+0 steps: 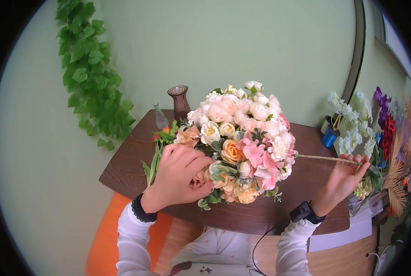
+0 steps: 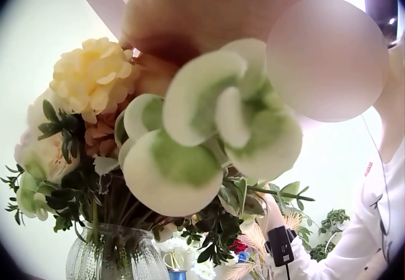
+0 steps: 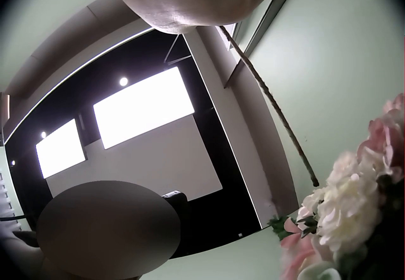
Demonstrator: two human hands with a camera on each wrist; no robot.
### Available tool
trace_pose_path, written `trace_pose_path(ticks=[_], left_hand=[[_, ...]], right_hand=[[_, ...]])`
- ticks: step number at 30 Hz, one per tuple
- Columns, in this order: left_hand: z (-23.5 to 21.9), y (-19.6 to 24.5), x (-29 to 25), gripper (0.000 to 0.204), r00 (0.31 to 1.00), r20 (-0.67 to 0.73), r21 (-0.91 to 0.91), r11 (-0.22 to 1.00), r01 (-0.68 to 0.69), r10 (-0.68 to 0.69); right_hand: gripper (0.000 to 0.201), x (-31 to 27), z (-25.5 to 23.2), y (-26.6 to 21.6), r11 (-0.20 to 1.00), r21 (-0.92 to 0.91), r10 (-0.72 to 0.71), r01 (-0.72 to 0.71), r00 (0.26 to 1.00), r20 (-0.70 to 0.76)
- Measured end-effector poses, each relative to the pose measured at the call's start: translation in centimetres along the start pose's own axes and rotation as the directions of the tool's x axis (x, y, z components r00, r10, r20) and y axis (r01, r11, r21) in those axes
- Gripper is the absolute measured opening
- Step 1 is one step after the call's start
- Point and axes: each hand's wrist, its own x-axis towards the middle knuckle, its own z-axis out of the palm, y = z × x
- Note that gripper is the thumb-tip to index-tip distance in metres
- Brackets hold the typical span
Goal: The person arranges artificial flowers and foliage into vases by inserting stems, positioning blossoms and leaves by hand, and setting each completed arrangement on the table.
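A large bouquet (image 1: 242, 119) of cream, blush, pink and orange flowers fills the middle of the table. Its stems stand in a ribbed clear glass vase (image 2: 114, 254), visible in the left wrist view. My left hand (image 1: 180, 172) is at the bouquet's left side, thumb and fingers curled round a dusty-pink flower (image 1: 200, 178). Green-and-white round leaves (image 2: 174, 172) lie just below that hand. To the right of the bouquet, my right hand (image 1: 346, 177) pinches a long thin stem (image 1: 323, 158). The stem's far end points at the bouquet's right side, close to a white flower (image 3: 348, 210).
Behind the bouquet stand a purple-brown glass vase (image 1: 180, 103) and a small clear bottle-shaped vase (image 1: 160, 117). Tulip-like stems (image 1: 154, 161) lie at the left of the brown table (image 1: 127, 158). A blue pot (image 1: 329, 137) and many loose flowers (image 1: 389, 133) crowd the right side.
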Motion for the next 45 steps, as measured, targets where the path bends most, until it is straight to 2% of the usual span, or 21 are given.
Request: trace_pose_path(ticks=[2, 4, 11, 18, 20, 22, 25, 26, 29, 30, 32, 34, 37, 38, 40, 42, 43, 44, 45], left_hand=[[0.0, 0.0, 0.0, 0.034, 1.000, -0.013, 0.004, 1.000, 0.004, -0.004], [0.0, -0.2, -0.1, 0.036, 1.000, -0.003, -0.027, 1.000, -0.016, 0.015], [0.4, 0.8, 0.1, 0.040, 0.999, -0.008, -0.066, 0.996, -0.052, 0.052], [1.5, 2.6, 0.3, 0.052, 0.994, -0.002, -0.126, 0.986, -0.105, 0.106], [1.8, 2.9, 0.2, 0.051, 0.995, -0.030, -0.136, 0.986, -0.099, 0.096], [2.0, 3.3, -0.4, 0.050, 0.996, -0.033, -0.137, 0.987, -0.088, 0.084], [2.4, 3.6, -1.3, 0.048, 0.996, -0.067, -0.134, 0.988, -0.075, 0.066], [2.5, 3.8, -1.6, 0.047, 0.994, -0.095, -0.135, 0.988, -0.072, 0.059], [2.4, 3.8, -2.1, 0.048, 0.995, -0.071, -0.143, 0.986, -0.080, 0.071], [2.4, 3.8, -2.1, 0.048, 0.995, -0.071, -0.145, 0.986, -0.081, 0.071], [2.3, 3.7, -1.9, 0.039, 0.991, -0.107, -0.111, 0.990, -0.090, 0.078], [2.0, 3.8, -1.8, 0.038, 0.992, -0.105, -0.104, 0.991, -0.080, 0.069], [2.2, 3.7, -2.0, 0.038, 0.992, -0.112, -0.090, 0.993, -0.074, 0.063], [2.3, 3.7, -2.1, 0.038, 0.990, -0.121, -0.083, 0.994, -0.076, 0.066], [2.5, 3.6, -2.2, 0.038, 0.989, -0.132, -0.078, 0.994, -0.082, 0.071], [2.6, 3.6, -2.3, 0.039, 0.987, -0.142, -0.072, 0.994, -0.085, 0.074], [2.7, 3.5, -2.3, 0.039, 0.987, -0.143, -0.071, 0.993, -0.090, 0.079], [2.7, 3.5, -2.4, 0.039, 0.986, -0.144, -0.070, 0.993, -0.095, 0.084], [2.8, 3.4, -2.4, 0.039, 0.986, -0.146, -0.071, 0.993, -0.094, 0.083]], right_hand=[[0.020, -0.1, 0.1, -0.2, 1.000, 0.009, 0.012, -0.012, 1.000, 0.010], [0.018, -0.3, -0.1, -0.4, 0.999, 0.029, 0.013, -0.017, 0.993, 0.114], [0.016, -2.2, 2.2, -1.6, 0.997, 0.054, 0.042, -0.050, 0.990, 0.132], [0.017, -5.9, 8.5, -3.2, 0.994, 0.039, -0.110, 0.104, 0.957, 0.267], [0.018, -7.5, 9.8, -2.7, 0.980, -0.027, -0.172, 0.197, 0.907, 0.384], [0.022, -8.8, 10.3, -2.1, 0.974, -0.048, -0.188, 0.220, 0.911, 0.368], [0.026, -9.7, 10.3, -1.3, 0.901, -0.194, -0.250, 0.387, 0.831, 0.497], [0.026, -9.7, 10.5, -1.1, 0.899, -0.196, -0.253, 0.391, 0.830, 0.498], [0.026, -10.0, 11.0, -0.5, 0.847, -0.260, -0.196, 0.463, 0.728, 0.657], [0.026, -10.2, 11.3, -0.3, 0.846, -0.261, -0.196, 0.464, 0.728, 0.658], [0.027, -10.7, 12.0, -0.2, 0.769, -0.320, -0.134, 0.554, 0.629, 0.766], [0.027, -11.0, 11.9, 0.4, 0.744, -0.313, -0.165, 0.590, 0.617, 0.769], [0.025, -10.9, 11.5, 0.4, 0.692, -0.275, -0.091, 0.667, 0.459, 0.884], [0.025, -10.9, 11.4, 0.5, 0.690, -0.276, -0.090, 0.669, 0.457, 0.885], [0.022, -10.9, 11.1, 0.9, 0.659, -0.230, -0.097, 0.717, 0.384, 0.918], [0.019, -11.1, 10.9, 0.9, 0.660, -0.233, -0.088, 0.714, 0.381, 0.920], [0.021, -11.0, 10.5, 0.8, 0.692, -0.219, -0.041, 0.688, 0.340, 0.940], [0.036, -10.9, 10.4, 0.8, 0.724, -0.207, 0.005, 0.659, 0.295, 0.956], [0.036, -11.4, 10.6, 1.2, 0.700, -0.189, -0.041, 0.689, 0.302, 0.952]])
